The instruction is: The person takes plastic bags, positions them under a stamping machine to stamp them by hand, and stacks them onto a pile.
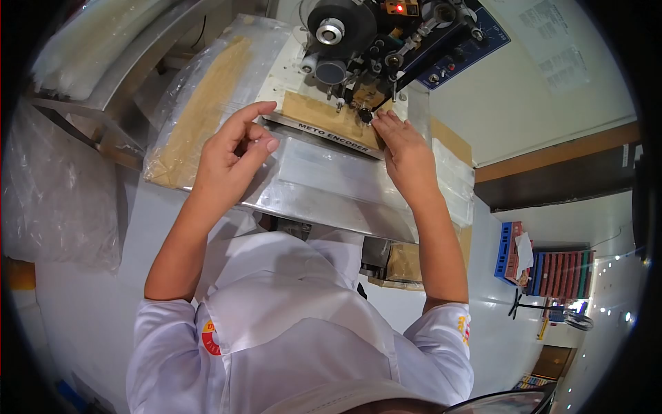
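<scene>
A machine with rollers (345, 52) stands on the metal table, its front edge marked METO ENCODER. Brown tape or card covers its front ledge (324, 117). My left hand (238, 148) is raised just left of the ledge, fingers curved, thumb and index finger apart, nothing between them. At the ledge's right end my right hand (405, 148) lies with fingers stretched forward beside a small black knob (365, 116). Whether anything lies under its fingertips is hidden. Flat clear plastic sleeves (331, 172) rest on the table in front of the machine.
The metal table's front edge (331, 219) runs before my body. Plastic-wrapped brown material (200, 110) lies at the left, and more clear plastic (452, 183) at the right. Another metal table (117, 76) stands at the upper left. Red and blue crates (514, 255) are farther right.
</scene>
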`<state>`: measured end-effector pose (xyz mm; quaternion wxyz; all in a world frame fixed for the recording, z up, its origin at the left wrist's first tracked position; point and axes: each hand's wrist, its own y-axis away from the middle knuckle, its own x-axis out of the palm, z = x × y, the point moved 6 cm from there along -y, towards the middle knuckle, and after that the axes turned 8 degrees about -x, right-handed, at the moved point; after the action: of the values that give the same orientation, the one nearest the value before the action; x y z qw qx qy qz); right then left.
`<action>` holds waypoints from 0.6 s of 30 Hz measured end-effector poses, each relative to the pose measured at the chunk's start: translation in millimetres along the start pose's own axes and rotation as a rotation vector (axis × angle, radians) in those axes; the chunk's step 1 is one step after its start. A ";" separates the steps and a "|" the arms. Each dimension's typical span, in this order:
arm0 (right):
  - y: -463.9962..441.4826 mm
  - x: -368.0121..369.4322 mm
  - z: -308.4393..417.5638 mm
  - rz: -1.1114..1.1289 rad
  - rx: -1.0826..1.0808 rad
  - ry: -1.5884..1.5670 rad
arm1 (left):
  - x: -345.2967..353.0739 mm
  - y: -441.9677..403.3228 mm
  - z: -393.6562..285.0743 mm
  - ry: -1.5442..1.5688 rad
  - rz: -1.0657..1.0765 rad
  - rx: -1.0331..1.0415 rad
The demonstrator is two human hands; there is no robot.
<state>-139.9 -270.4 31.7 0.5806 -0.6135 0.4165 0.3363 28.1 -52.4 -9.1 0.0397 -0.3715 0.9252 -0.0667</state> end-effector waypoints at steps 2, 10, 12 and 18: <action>-1.2 0.1 -1.2 0.010 0.000 -0.005 | 0.1 0.0 0.6 -0.015 -0.004 0.000; 4.1 -2.4 -6.4 -0.021 0.048 -0.132 | 8.8 4.1 -20.7 -0.316 0.066 0.128; 15.6 -6.9 -15.3 -0.035 0.069 -0.130 | 18.4 6.6 -31.7 -0.524 0.134 0.275; 115.6 -52.2 -90.1 -0.140 0.288 0.158 | 59.5 9.9 -33.2 -0.875 0.335 0.482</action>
<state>-272.7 -351.1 37.5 0.6499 -0.5759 0.4611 0.1824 -25.7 -83.4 20.8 0.5167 -0.1918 0.8273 -0.1091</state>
